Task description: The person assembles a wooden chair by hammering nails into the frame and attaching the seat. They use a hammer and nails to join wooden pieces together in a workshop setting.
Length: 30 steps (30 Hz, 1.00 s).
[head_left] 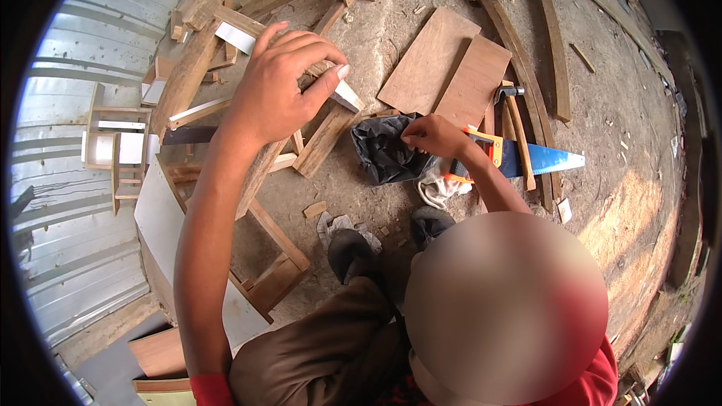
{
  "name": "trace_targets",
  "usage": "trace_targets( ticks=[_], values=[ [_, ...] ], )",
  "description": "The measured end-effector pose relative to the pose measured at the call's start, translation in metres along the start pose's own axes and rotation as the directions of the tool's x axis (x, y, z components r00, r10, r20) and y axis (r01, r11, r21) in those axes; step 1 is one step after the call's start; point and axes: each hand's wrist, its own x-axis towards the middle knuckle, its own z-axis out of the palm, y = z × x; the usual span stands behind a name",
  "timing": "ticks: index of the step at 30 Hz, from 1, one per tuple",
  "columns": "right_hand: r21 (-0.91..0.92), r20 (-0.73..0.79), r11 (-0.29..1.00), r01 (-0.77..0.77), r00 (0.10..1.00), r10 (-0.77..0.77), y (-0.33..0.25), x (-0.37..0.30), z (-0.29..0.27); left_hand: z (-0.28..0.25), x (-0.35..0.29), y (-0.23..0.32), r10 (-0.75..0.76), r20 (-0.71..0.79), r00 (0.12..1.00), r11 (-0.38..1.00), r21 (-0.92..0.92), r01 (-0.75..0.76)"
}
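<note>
My left hand (289, 83) is bent over a narrow wooden strip with a white face (347, 95), which lies at about 11 o'clock from the crumpled black plastic bag (374, 156). As it appears to me, this hand grasps the wood: the fingers go over it and the thumb presses near the end. My right hand (436, 137) is at the 2 o'clock side of the bag, with the fingers curled together at its mouth. I cannot tell whether they pinch some small thing or only the plastic, because the inside is dark.

I judge that the step in hand is to pick something from the bag, while the left hand keeps the strip steady. For the next move, I think the right fingers need a sure pinch and a clean lift away from the loose plastic, and the left hand should not let the strip turn.

At 3 o'clock from the bag lies a handsaw with blue blade and orange-and-black handle (553, 159), and a hammer with wooden handle and dark metal head (519, 131) lies across it. A whitish crumpled cloth (444, 189) is at 4 o'clock, just beside the bag.
</note>
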Motion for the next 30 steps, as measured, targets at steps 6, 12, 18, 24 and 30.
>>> trace_targets(
  ticks=[6, 12, 18, 24, 30],
  values=[
    [-0.557, -0.069, 0.818, 0.143, 0.974, -0.218, 0.018, 0.029, 0.049, 0.0, 0.001, 0.0, 0.004, 0.003, 1.0, 1.0, -0.006, -0.004],
    [-0.602, -0.041, 0.79, 0.111, 0.985, -0.17, 0.023, 0.028, 0.064, 0.001, -0.002, 0.0, 0.0, -0.008, 1.0, 1.0, -0.013, 0.0],
    [-0.53, -0.055, 0.821, 0.213, 0.957, -0.284, 0.022, 0.024, 0.056, 0.001, -0.003, -0.003, 0.0, -0.008, 1.0, 1.0, -0.008, 0.0],
    [0.037, -0.206, 0.98, 0.195, 0.961, -0.183, 0.024, 0.018, 0.035, 0.0, -0.003, -0.002, -0.002, -0.007, 1.0, 1.0, -0.01, 0.002],
    [0.489, -0.102, 0.871, -0.036, 0.99, 0.098, 0.002, 0.005, 0.003, 0.0, -0.003, -0.002, -0.013, -0.001, 1.0, 1.0, -0.012, 0.013]
  ],
)
